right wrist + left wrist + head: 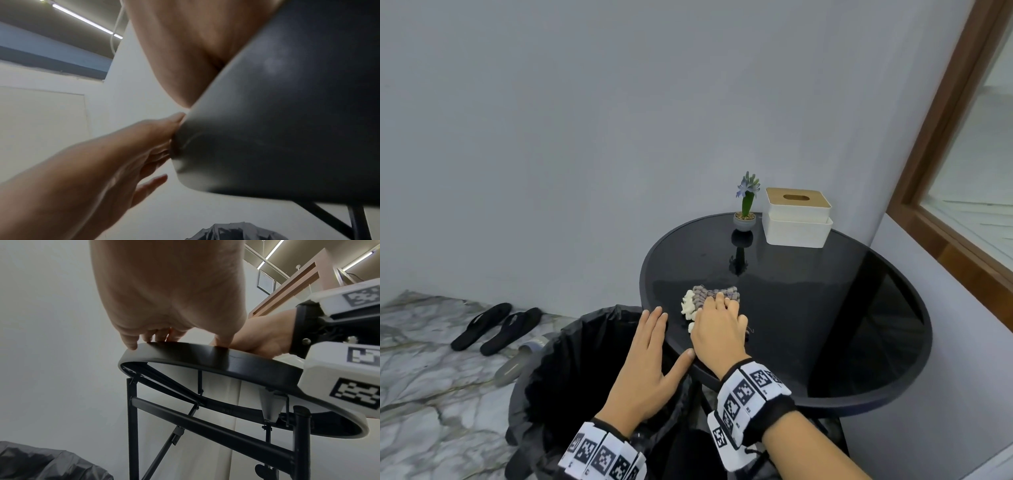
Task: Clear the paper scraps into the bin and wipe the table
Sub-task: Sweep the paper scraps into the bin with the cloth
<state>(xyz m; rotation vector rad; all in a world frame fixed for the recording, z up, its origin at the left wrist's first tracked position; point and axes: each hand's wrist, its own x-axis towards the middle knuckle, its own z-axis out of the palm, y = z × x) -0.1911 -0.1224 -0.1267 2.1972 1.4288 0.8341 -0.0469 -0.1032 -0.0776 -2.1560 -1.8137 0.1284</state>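
White paper scraps [687, 306], light and loose, swept by cloth [714, 294] under flat right hand [719, 334]; left hand [649, 356] open, cupped at counter [859, 308] edge above bin [571, 370]

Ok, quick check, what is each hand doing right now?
Left hand: open, fingers straight, cupped against the table edge above the bin.
Right hand: open, pressing the cloth flat beside the paper scraps.

left hand [115, 162] fingertips at table [287, 121] rim | bin [236, 232] liner below
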